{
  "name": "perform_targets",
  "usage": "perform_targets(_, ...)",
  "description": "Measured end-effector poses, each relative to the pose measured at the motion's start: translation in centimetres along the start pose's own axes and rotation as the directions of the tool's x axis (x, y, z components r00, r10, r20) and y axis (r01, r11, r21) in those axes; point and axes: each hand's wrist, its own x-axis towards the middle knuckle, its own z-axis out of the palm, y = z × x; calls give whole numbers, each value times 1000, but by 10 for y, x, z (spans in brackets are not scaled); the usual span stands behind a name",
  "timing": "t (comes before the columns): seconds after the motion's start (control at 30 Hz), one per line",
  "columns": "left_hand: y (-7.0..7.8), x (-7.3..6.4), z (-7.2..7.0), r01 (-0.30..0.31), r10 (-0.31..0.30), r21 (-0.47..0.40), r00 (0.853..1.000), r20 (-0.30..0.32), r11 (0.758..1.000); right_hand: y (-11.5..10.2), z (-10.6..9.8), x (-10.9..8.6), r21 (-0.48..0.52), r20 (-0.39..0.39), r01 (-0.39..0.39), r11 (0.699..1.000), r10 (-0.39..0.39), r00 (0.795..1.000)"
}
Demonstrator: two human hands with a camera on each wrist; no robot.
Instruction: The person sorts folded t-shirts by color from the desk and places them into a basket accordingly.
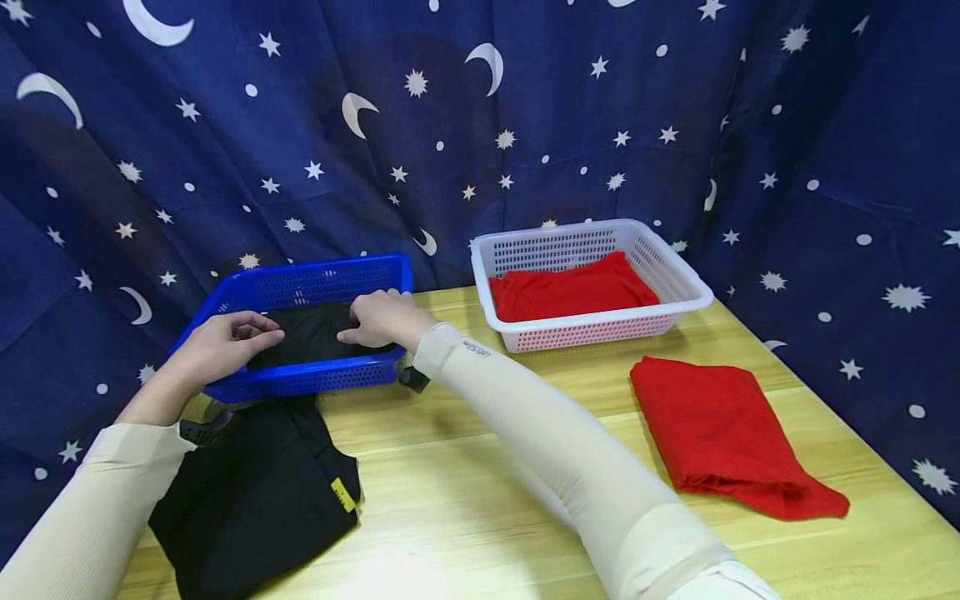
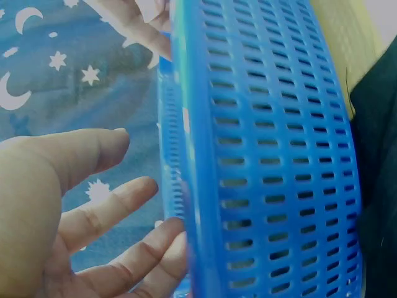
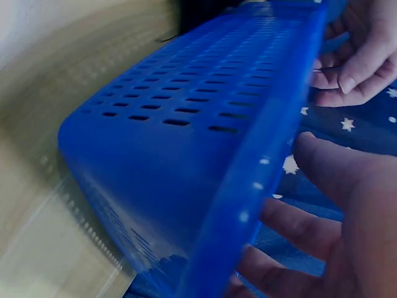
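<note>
A blue plastic basket point(image 1: 300, 379) stands at the table's left and holds a folded black cloth point(image 1: 311, 333). My left hand point(image 1: 255, 337) reaches over the basket's left end and rests on that cloth with loosely bent fingers. At the cloth's right end, my right hand point(image 1: 352, 333) lies palm down and touches it. In the left wrist view, the left hand's fingers point(image 2: 118, 202) are spread and relaxed beside the basket wall point(image 2: 267, 155). The right wrist view shows relaxed fingers point(image 3: 298, 226) past the basket rim point(image 3: 186, 124).
A black garment point(image 1: 255, 492) with a yellow tag lies in front of the blue basket. A white basket point(image 1: 675, 279) at the back holds a red cloth point(image 1: 570, 287). Another folded red cloth point(image 1: 727, 433) lies on the wooden table point(image 1: 480, 467) at the right. A starry blue curtain hangs behind.
</note>
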Motion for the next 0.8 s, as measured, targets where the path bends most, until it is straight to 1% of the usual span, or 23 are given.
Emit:
perform_targets(0.07, 3, -4, 1, -21, 21, 9, 999, -24, 1000, 4, -1, -2, 40, 1, 26, 999, -26, 1000)
perform_targets(0.13, 6, -10, 1, -51, 52, 23, 997, -61, 998, 9, -2, -4, 89, 2, 66, 994, -67, 998)
perform_targets(0.3, 11, -29, 0, -131, 135, 45, 983, -124, 990, 17, -3, -13, 204, 3, 166, 965, -170, 985)
perform_targets(0.4, 14, -41, 0, -166, 171, 51, 976, -132, 985, 20, -1, -19, 264, -7, 209, 942, -215, 977)
perform_targets(0.47, 16, -48, 0, -186, 191, 49, 972, -136, 981, 21, -1, -24, 308, -15, 239, 921, -246, 969)
perform_targets(0.57, 16, -58, -1, -214, 218, 43, 967, -133, 976, 22, -2, -32, 335, -37, 286, 898, -291, 956)
perform_targets(0.7, 13, -67, -2, -251, 253, 33, 962, -103, 968, 21, -4, -47, 351, -56, 335, 874, -338, 939)
perform_targets(0.8, 9, -71, -2, -262, 263, 25, 962, -72, 965, 20, -4, -60, 372, -42, 360, 856, -372, 927)
